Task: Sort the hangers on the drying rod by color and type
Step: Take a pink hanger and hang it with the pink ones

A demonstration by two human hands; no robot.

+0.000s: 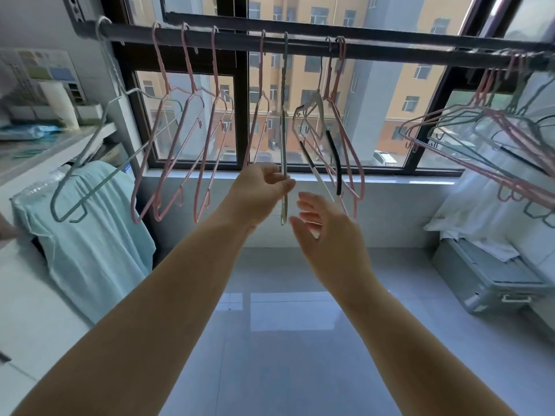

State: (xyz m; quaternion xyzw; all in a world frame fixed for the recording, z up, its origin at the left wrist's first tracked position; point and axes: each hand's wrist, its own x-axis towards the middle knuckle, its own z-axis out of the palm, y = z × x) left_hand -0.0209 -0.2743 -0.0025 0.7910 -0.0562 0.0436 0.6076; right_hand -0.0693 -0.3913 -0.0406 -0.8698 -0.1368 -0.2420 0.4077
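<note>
**Item:** grey hanger [283,121], hooked on rod [390,51] near mid-span. Seen edge-on, long axis vertical.
**L hand** [261,189]: thumb + fingers pinch its lower part.
**R hand** [326,226]: fingers spread, holds nothing, just right of hanger's bottom end.
**Neighbours:** pink hangers [196,94] to left; hanger w/ black sleeves [338,163] to right.
**Est.:** matching grey-green hanger [55,210] hangs far left, so move prob. leftward along rod.

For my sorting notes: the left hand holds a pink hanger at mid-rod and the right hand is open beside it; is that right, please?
Not quite: the head view shows the left hand pinching a grey hanger, not pink. It hangs midway along the rod, and the right hand is open beside it.
</note>
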